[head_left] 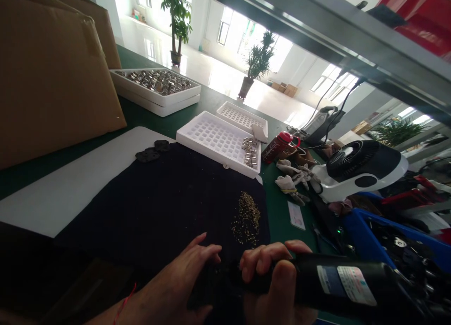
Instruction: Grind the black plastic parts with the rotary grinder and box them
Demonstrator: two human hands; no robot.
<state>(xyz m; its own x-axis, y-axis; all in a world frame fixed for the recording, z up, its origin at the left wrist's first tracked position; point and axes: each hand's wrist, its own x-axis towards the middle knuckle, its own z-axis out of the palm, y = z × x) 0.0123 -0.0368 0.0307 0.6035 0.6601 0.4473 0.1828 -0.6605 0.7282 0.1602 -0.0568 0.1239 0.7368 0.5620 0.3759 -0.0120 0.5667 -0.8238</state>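
A black electric screwdriver [306, 278] with a pale label lies in my right hand [271, 273], whose fingers and thumb wrap round its front end. Its tip points left, toward my left hand [186, 273], and is lost in shadow. The fingers of my left hand curve round a dark thing that I cannot make out against the dark cloth [169, 198]. A red string circles the left wrist. Just beyond the right hand, a loose heap of tiny brass-coloured screws [248, 214] lies on the cloth. Two flat black parts [148, 155] rest at its far left edge.
A white compartment tray [211, 135] holds several metal pieces [250, 152]. Farther left, stacked trays [165, 104] carry more, near cardboard boxes [52, 76]. At right are a red-lidded bottle [278, 145], gloves [291, 174], a fan [366, 167] and a blue bin [369, 231]. A metal beam [299, 29] crosses overhead.
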